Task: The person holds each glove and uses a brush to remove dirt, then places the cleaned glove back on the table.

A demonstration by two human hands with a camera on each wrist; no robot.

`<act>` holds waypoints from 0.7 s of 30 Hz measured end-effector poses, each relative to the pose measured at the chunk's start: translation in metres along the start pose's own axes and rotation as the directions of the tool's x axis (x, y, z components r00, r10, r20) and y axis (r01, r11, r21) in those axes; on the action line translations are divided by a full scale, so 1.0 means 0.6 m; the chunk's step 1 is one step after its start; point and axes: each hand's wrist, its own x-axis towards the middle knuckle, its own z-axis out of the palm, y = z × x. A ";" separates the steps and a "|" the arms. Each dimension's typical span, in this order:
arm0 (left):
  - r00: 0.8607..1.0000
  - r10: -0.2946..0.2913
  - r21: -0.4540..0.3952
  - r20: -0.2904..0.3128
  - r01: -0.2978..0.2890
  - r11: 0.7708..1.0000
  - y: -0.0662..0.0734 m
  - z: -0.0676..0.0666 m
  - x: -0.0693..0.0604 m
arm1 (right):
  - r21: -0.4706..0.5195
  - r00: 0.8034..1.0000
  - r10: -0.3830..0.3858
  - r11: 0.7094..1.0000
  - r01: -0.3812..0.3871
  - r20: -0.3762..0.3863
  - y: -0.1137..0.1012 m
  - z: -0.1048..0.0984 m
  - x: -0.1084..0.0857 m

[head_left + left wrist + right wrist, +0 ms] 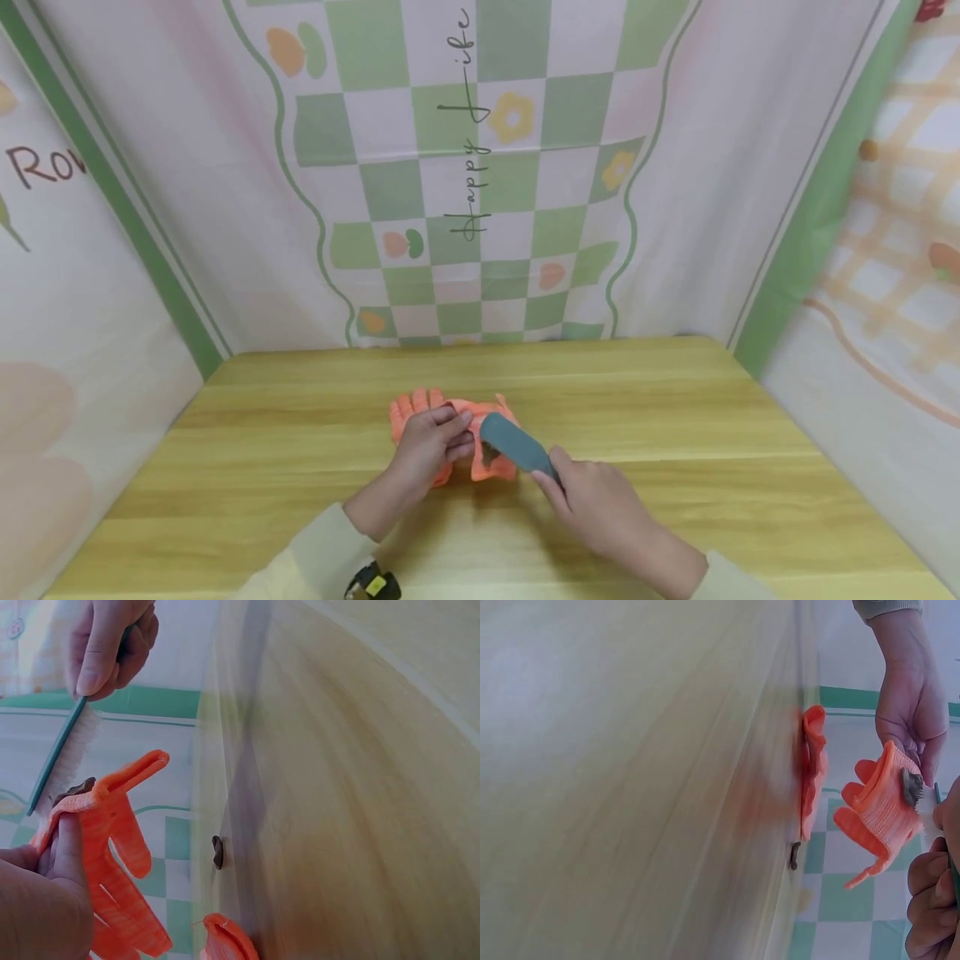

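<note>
My left hand [423, 450] pinches an orange knit glove [124, 840] near its cuff and holds it above the table. A dark brown lump [911, 785] sticks to the glove's fabric. My right hand [600, 500] grips a brush [517, 446] with a teal back and white bristles. In both wrist views, the bristles meet the glove at the brown lump. Another orange glove [814, 780] lies on the table beneath, partly hidden behind my left hand in the head view.
A small dark brown piece [217, 853] lies on the wooden table [675, 417] near the lying glove. Patterned cloth [510, 183] hangs behind the table and at both sides. A black device [372, 582] sits at my left sleeve.
</note>
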 end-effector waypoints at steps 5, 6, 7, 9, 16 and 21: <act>1.000 -0.001 0.008 0.001 0.001 1.000 -0.004 0.000 0.003 | -0.003 1.000 0.012 1.000 -0.012 0.010 0.004 -0.001 -0.003; 1.000 -0.001 0.011 0.002 0.001 1.000 -0.005 0.000 0.003 | -0.003 1.000 0.012 1.000 -0.012 0.009 0.005 -0.001 -0.003; 1.000 -0.001 0.011 0.004 0.001 1.000 -0.005 0.000 0.003 | -0.005 1.000 0.009 1.000 -0.009 0.009 0.006 -0.002 -0.004; 1.000 -0.005 0.004 0.004 0.005 1.000 -0.005 0.000 0.004 | -0.008 1.000 0.012 1.000 -0.011 0.007 0.009 -0.002 -0.005; 0.999 -0.002 -0.036 -0.041 0.001 0.999 0.002 -0.006 0.004 | -0.041 0.993 0.118 0.992 -0.117 0.028 0.031 -0.009 -0.010; 1.000 -0.008 -0.039 -0.028 0.007 0.999 0.005 -0.011 0.003 | -0.033 0.985 0.164 0.986 -0.162 0.061 0.031 -0.017 -0.007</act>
